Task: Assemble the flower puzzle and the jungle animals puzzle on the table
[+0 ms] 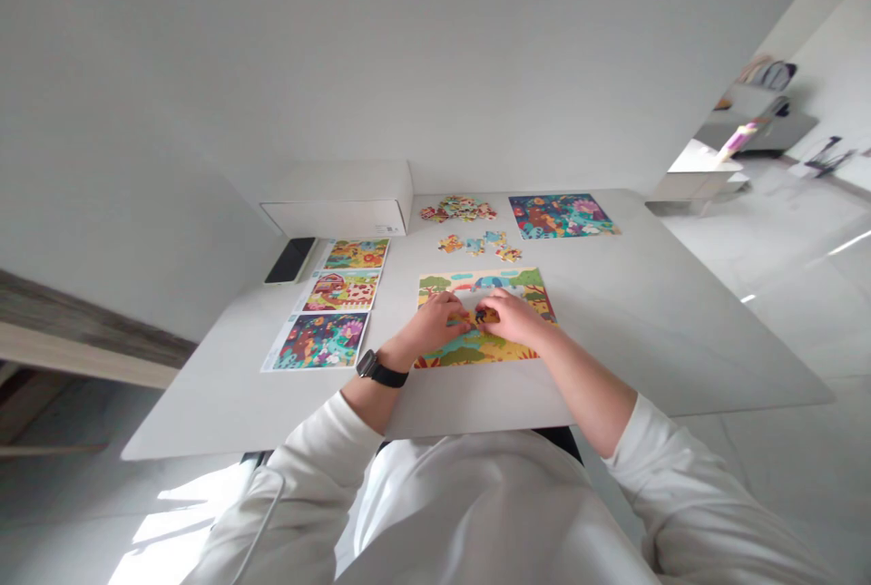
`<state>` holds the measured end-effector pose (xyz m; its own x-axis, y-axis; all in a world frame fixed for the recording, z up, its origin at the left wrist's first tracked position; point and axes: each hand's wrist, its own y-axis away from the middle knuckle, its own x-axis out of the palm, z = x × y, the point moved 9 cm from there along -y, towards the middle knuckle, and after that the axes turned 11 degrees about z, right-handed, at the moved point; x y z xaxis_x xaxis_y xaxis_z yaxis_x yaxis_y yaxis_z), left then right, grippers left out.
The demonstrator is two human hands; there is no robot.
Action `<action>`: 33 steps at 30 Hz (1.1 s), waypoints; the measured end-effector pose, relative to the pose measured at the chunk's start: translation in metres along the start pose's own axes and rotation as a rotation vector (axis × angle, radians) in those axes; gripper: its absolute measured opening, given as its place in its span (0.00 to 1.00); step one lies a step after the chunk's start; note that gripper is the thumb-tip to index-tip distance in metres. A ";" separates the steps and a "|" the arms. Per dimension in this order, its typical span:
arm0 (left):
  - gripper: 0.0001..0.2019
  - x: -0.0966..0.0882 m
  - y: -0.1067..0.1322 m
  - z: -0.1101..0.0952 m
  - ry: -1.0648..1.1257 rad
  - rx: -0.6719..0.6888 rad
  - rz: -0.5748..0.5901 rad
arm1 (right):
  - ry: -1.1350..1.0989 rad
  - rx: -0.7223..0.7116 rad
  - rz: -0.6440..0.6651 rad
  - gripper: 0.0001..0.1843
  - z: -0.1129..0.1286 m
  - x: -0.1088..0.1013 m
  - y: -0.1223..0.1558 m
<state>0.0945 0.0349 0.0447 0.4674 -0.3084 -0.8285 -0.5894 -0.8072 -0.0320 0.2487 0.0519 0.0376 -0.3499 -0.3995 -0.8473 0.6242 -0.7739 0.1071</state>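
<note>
My left hand (432,324) and my right hand (513,315) rest on a partly hidden jigsaw puzzle (469,349) with a jungle scene, lying on the white table (612,340). Between my fingertips lies an orange and dark jigsaw piece (484,316), and my right fingers press on it. My left fingers reach its edge, though I cannot tell whether they grip it. A black watch (379,369) circles my left wrist. Beyond my hands are several loose pieces (476,243) and a heap of pieces (457,209).
An assembled colourful puzzle (559,216) lies at the far right of the table. Several printed picture cards (340,291) line the left side, beyond them a black phone (290,259) and a white box (340,199). The table edge runs close to my body.
</note>
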 end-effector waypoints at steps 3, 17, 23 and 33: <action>0.09 -0.005 -0.003 -0.006 -0.008 0.043 0.070 | -0.011 0.008 0.015 0.17 0.001 0.001 0.001; 0.16 -0.050 -0.014 0.039 0.224 -0.149 -0.113 | -0.081 -0.018 0.081 0.20 0.004 -0.002 0.007; 0.23 -0.061 0.000 0.067 0.280 -0.296 -0.272 | -0.217 -0.042 0.269 0.18 -0.009 -0.012 -0.003; 0.26 -0.061 0.002 0.074 0.302 -0.343 -0.337 | -0.231 0.174 0.055 0.11 -0.088 -0.078 -0.045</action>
<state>0.0158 0.0890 0.0538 0.7900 -0.0944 -0.6058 -0.1504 -0.9877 -0.0421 0.3092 0.1607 0.0533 -0.4815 -0.5290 -0.6988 0.5243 -0.8128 0.2541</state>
